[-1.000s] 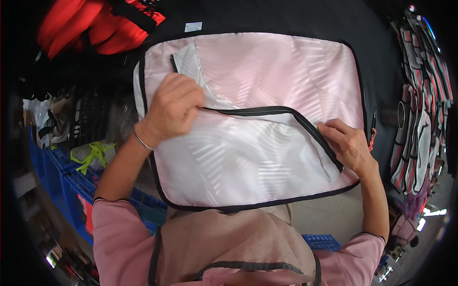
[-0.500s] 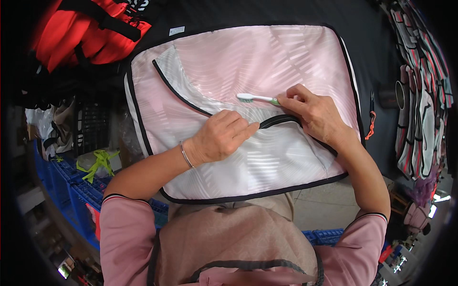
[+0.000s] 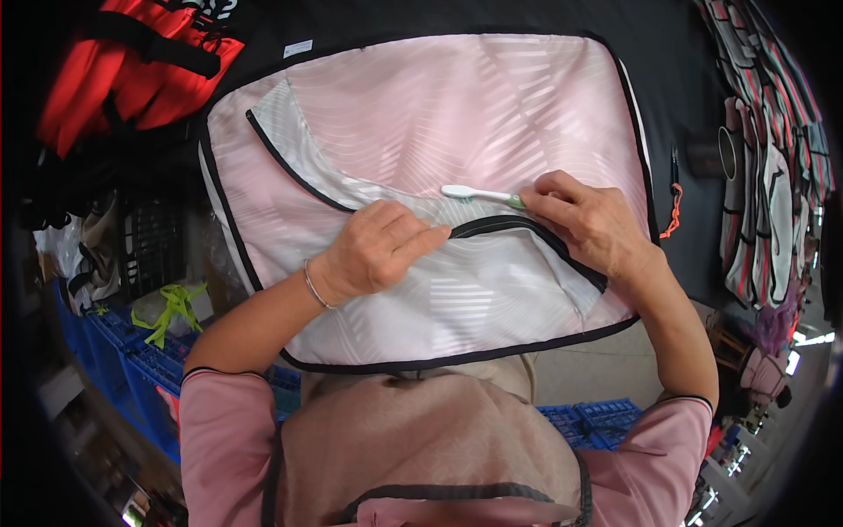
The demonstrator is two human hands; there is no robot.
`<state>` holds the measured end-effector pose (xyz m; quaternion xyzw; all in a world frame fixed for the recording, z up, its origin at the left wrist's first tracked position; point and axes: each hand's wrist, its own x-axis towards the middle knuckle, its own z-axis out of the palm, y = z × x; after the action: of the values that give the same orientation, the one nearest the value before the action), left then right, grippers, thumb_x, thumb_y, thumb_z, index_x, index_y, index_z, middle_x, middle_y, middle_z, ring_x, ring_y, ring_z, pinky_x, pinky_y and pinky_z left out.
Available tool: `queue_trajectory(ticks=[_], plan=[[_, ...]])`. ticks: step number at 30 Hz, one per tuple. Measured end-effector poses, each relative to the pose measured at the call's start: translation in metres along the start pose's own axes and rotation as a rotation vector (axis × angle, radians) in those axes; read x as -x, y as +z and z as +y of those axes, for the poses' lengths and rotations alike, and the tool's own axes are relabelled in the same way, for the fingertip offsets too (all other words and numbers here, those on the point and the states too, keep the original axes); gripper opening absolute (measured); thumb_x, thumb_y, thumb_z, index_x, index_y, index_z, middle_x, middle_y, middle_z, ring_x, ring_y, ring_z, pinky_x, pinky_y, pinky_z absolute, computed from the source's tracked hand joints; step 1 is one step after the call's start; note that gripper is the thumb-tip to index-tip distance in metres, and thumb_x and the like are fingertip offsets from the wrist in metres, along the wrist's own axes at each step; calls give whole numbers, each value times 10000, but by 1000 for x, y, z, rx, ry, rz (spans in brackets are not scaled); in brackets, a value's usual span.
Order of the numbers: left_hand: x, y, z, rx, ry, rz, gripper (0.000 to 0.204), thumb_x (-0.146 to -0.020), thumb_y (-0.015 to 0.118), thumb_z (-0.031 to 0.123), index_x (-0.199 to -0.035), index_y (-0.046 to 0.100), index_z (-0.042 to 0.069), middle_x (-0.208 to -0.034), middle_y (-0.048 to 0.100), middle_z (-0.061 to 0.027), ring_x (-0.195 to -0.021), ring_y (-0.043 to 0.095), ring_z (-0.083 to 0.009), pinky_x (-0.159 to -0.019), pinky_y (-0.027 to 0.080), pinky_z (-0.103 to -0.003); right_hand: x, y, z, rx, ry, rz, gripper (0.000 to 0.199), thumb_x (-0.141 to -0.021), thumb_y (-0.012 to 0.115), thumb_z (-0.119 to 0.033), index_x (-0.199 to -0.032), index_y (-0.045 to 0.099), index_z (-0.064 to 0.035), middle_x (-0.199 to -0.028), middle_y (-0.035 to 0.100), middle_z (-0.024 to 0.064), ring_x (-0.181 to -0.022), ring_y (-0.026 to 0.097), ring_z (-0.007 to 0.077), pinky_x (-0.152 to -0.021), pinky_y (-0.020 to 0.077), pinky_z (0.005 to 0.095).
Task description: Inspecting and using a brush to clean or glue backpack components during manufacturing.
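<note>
A pale pink and white patterned fabric panel (image 3: pixel 562 114) with black-bound edges lies spread before me. Across its middle runs a pocket opening edged in black trim (image 3: pixel 294 171), with a lighter lining showing behind it. My left hand (image 3: pixel 378 248) pinches that trim near the centre and draws it toward me. In my right hand (image 3: pixel 593 220) is a toothbrush (image 3: pixel 481 192) with a white head and green-and-white handle. Its head points left, bristles down against the lining just behind the trim. Most of the handle is hidden in my fingers.
Beyond the panel's right edge lie a small dark tool (image 3: pixel 674 167) with an orange cord and a metal cup (image 3: pixel 725 154). Striped fabric pieces (image 3: pixel 768 176) are piled farther right. A red bag (image 3: pixel 132 79) sits at the far left, above blue plastic crates (image 3: pixel 97 334).
The toothbrush head has turned from bristles facing me to bristles down. My left hand and the panel appear shifted left in the picture; the right hand is slightly lower.
</note>
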<state>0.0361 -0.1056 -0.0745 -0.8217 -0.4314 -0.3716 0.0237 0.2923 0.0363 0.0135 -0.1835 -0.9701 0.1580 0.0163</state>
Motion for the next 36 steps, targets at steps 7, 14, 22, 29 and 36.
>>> queue_trajectory(ticks=[7,14,22,29,36], plan=[[4,-2,-1,25,-16,52,298,-618,634,-76,-878,712,48,-717,547,-22,-613,493,-176,-510,415,-281,70,-20,-3,106,124,-69,290,-822,629,-73,-1109,650,-111,-971,593,12,-699,646,206,-546,507,332],[-67,-12,37,178,-265,-208,492,-634,664,15,-1125,634,34,-909,609,-104,-811,578,-283,-750,458,-388,59,-4,-7,66,142,21,299,-821,624,-79,-1119,628,-96,-997,600,31,-722,646,229,-573,502,339],[-48,30,58,249,-338,-237,480,-676,568,-108,-1136,629,18,-967,608,-136,-881,588,-280,-740,488,-354,81,0,-14,91,215,65,330,-805,618,-62,-1132,632,-101,-982,600,26,-698,641,228,-569,504,334],[-55,41,53,270,-191,-195,312,-658,552,-101,-940,630,8,-956,604,-135,-856,584,-307,-745,485,-381,81,5,-12,85,218,95,336,-795,595,-41,-1127,627,-83,-967,594,33,-695,639,225,-557,495,342],[-67,29,89,499,-150,-298,641,-632,777,238,-1208,560,61,-1069,574,-115,-968,545,-286,-862,411,-411,70,12,-8,38,190,121,375,-792,613,-30,-1156,624,-115,-994,597,37,-734,642,248,-581,498,357]])
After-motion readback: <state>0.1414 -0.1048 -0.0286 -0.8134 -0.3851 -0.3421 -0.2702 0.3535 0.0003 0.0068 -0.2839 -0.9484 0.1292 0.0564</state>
